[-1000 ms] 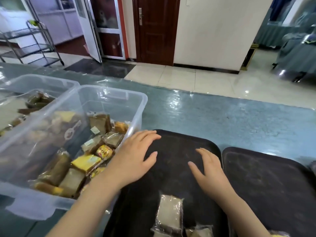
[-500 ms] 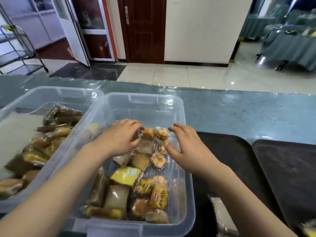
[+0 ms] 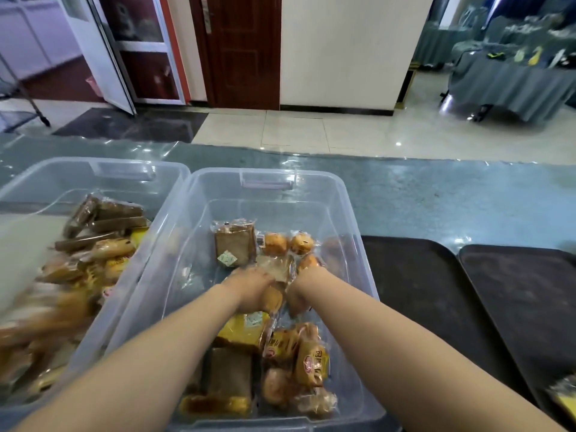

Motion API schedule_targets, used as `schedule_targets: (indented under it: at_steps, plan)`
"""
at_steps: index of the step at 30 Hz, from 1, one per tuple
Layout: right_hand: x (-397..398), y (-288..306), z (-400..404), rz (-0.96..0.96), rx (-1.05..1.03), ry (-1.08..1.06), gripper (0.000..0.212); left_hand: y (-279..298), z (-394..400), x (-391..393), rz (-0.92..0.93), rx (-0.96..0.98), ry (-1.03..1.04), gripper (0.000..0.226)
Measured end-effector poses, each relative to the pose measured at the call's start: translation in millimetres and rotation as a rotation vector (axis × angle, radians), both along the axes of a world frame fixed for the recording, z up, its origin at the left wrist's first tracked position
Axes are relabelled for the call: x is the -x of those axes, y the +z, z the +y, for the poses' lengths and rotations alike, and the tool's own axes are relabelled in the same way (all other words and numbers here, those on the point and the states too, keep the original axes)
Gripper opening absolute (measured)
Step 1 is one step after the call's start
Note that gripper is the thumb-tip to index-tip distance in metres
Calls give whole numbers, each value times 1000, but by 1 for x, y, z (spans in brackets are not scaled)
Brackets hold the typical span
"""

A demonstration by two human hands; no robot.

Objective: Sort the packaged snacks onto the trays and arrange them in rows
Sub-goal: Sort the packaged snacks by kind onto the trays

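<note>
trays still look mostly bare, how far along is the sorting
Early stage. Done: very little; the near dark tray shows only bare surface in view, and the far right tray has one packet at its near edge. In hand: the left hand and right hand are down among the snacks in the middle clear bin; their grip is hidden. Left: most packets there and in the left bin, plus the rows.

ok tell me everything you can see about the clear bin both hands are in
The clear plastic bin is a see-through tub with rounded corners, a thick rim and a moulded handle on its far wall. It sits upright on the blue-grey table, between a second clear bin and a dark tray. Wrapped snacks fill roughly its near half. The left hand and right hand reach down among the packets mid-bin.
</note>
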State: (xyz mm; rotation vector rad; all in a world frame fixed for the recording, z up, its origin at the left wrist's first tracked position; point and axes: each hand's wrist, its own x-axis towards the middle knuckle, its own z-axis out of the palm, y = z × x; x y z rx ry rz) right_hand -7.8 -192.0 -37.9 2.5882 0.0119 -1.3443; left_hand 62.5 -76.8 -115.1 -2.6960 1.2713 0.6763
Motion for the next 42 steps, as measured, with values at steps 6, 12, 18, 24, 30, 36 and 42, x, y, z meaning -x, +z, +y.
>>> schedule_targets:
  at_steps: [6,12,18,24,30,36,42]
  plan:
    - [7,-10,11,54,-8,42,72,-22,2,4,-34,15,-6,52]
    - [20,1,14,83,-35,24,66,-15,0,2,-86,-27,-42,58]
    - [22,-3,17,62,-18,29,76,-14,0,4,-82,-52,-43,52]
    - [7,-19,12,72,-14,-30,73,-12,1,0,-101,-109,-72,40]
    - [0,-17,8,47,23,-48,62,-10,1,-6,-64,-93,-54,36]
    - [-12,-12,-2,-74,-35,-234,40,-1,4,-10,-18,-71,-22,33]
    - [-24,10,-28,-109,-158,-453,23,20,12,-32,88,27,191,24]
